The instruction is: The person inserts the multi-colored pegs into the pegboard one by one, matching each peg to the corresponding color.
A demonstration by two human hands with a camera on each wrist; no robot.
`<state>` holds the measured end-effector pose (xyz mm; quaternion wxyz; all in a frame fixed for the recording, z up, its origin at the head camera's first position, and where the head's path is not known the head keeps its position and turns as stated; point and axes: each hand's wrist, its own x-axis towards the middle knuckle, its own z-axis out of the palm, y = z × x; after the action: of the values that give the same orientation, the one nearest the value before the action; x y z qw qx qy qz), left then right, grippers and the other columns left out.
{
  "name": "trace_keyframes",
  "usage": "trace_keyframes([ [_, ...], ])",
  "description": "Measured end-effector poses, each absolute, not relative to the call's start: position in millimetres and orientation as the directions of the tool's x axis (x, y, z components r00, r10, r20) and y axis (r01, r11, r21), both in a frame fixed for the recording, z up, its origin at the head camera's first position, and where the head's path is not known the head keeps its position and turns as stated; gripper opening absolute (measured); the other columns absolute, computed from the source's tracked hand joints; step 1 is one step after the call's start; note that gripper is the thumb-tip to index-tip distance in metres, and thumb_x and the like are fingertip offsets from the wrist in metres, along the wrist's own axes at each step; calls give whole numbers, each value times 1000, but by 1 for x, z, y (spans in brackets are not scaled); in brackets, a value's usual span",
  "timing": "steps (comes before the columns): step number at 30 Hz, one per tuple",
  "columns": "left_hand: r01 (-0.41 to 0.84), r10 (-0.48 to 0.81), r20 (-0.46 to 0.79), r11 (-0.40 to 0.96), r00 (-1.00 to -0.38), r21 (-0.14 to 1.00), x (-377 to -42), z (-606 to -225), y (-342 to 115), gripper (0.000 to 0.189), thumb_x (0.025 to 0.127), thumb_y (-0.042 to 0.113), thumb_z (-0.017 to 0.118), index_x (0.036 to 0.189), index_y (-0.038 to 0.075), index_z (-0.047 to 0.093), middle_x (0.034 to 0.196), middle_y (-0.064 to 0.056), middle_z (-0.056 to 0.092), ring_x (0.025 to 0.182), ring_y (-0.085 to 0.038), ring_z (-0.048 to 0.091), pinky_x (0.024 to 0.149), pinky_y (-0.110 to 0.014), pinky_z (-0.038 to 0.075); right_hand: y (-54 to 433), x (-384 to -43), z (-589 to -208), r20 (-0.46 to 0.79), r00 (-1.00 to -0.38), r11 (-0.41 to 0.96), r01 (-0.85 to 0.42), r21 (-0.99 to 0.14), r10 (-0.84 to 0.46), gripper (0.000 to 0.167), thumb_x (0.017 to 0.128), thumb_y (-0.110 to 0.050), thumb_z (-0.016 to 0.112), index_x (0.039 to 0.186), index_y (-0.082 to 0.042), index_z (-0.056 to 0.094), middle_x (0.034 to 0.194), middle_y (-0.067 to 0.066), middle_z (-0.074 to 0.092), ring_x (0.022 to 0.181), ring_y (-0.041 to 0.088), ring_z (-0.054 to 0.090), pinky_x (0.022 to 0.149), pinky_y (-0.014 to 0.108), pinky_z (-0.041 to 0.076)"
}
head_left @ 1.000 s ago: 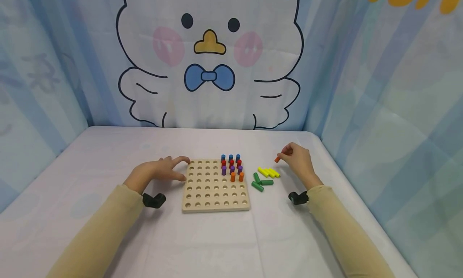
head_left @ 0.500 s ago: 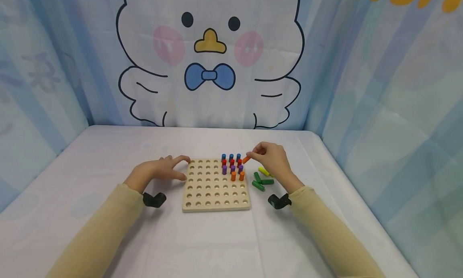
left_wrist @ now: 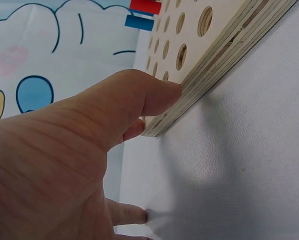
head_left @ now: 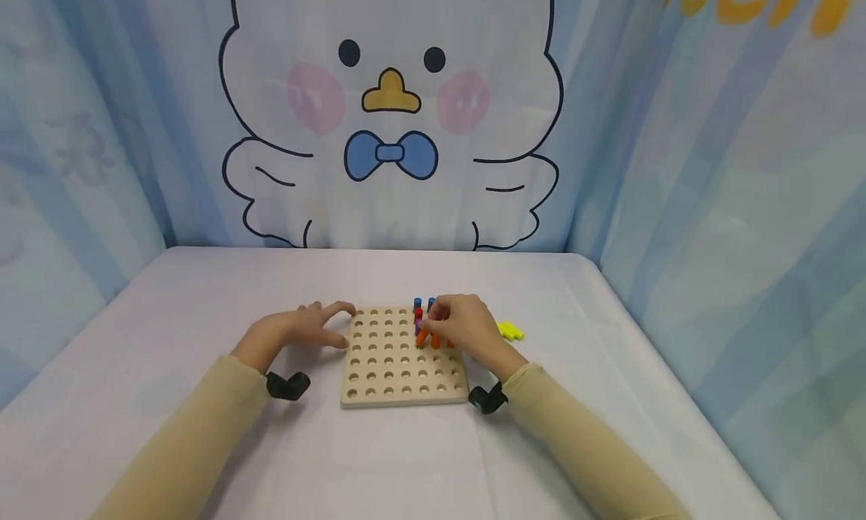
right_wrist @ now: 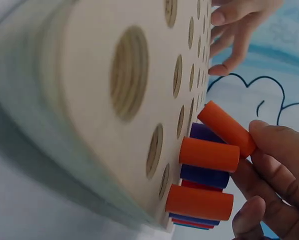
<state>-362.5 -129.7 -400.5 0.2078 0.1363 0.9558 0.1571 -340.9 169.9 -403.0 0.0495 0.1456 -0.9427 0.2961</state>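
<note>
My right hand [head_left: 467,328] pinches an orange peg [right_wrist: 227,128] between thumb and fingers. The peg is tilted, its lower end right at the face of the wooden pegboard [head_left: 406,400], left of a standing orange peg [right_wrist: 209,154]. Another orange peg [right_wrist: 199,202] stands to the right of that one. Blue pegs [head_left: 417,303], red pegs [head_left: 418,313] and purple pegs [right_wrist: 204,176] stand in rows behind, partly covered by the hand. At the board's left side, my left hand [head_left: 298,328] touches the edge with its thumb [left_wrist: 162,95] and the far corner with its index finger.
Yellow pegs [head_left: 512,331] lie on the white-covered table [head_left: 304,460], right of the board and partly behind the right hand. The green pegs are hidden by the right hand and forearm. A printed cloth backdrop [head_left: 389,204] rises behind the table.
My right hand has carried the orange peg leftward from beyond the yellow pegs to over the board, down beside the standing orange pegs. The left hand has stayed at the board's edge.
</note>
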Motion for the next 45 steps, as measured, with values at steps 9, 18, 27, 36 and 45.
trace_keyframes([
  [9, 195, 327, -335, 908, -884, 371, -353, -406, -131, 64, 93, 48, 67, 150, 30, 43, 160, -39, 26, 145, -69, 19, 109, -82, 25, 162, -333, -408, 224, -900, 859, -427, -283, -374, 25, 91, -37, 80, 76, -23, 66, 66, -12, 59, 68, 10, 53, 65, 26, 44],
  [18, 210, 330, -315, 909, -890, 359, -354, -403, -129, 63, 94, 47, 66, 151, 30, 43, 159, -39, 29, 145, -68, 21, 109, -82, 26, 158, -330, -404, 264, -855, 853, -495, -166, -445, 20, 94, -36, 77, 80, -22, 73, 65, -17, 60, 64, 5, 53, 77, 30, 50],
  [27, 204, 322, -308, 911, -895, 359, -353, -404, -129, 63, 95, 47, 65, 152, 30, 43, 160, -38, 28, 146, -67, 20, 109, -82, 25, 161, -327, -401, 307, -834, 839, -521, -159, -459, 39, 103, -36, 65, 66, -24, 65, 56, -11, 53, 59, 8, 48, 58, 24, 41],
  [36, 200, 322, -300, 906, -898, 372, -350, -406, -131, 65, 97, 48, 64, 154, 29, 41, 162, -39, 24, 147, -68, 16, 110, -83, 21, 172, -318, -403, 280, -876, 866, -454, -209, -392, 35, 105, -32, 60, 72, -20, 58, 68, -5, 52, 62, 10, 49, 57, 24, 40],
  [45, 211, 332, -305, 905, -893, 368, -354, -407, -131, 65, 96, 49, 64, 154, 29, 41, 161, -40, 23, 146, -68, 16, 109, -84, 22, 201, -315, -409, 210, -926, 913, -354, -201, -313, 24, 91, -25, 68, 70, -18, 59, 67, -3, 51, 60, 12, 48, 55, 27, 37],
])
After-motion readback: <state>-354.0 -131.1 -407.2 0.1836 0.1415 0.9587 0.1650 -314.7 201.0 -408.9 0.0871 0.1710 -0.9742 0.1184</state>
